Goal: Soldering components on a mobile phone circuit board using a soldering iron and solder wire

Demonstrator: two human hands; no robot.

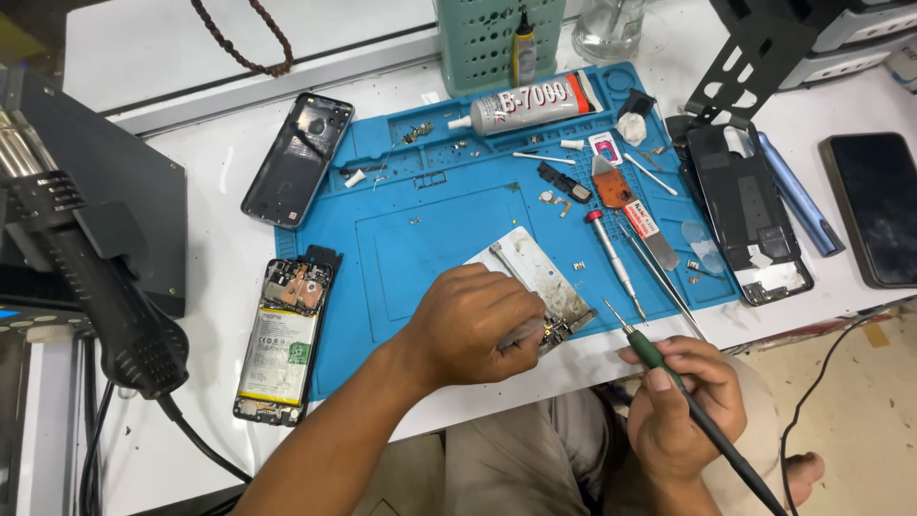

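Observation:
My left hand (pixel 473 325) rests on the near edge of the blue work mat (pixel 430 220), pinching tweezers (pixel 521 333) against a small circuit part (pixel 559 330) on a metal plate (pixel 535 268). Off the mat's front right corner, my right hand (pixel 683 401) grips a green-handled soldering iron (pixel 659 358); its tip points up toward the plate without touching it. An opened phone with its battery showing (pixel 282 339) lies to the left of the mat.
A hot-air gun (pixel 86 277) hangs at the left. A phone back cover (pixel 298 158) lies at the mat's upper left. A glue tube (pixel 535 100), a screwdriver (pixel 613 260), a spatula, swabs, a phone frame (pixel 750 215) and a dark phone (pixel 879 205) lie around the mat's top and right side.

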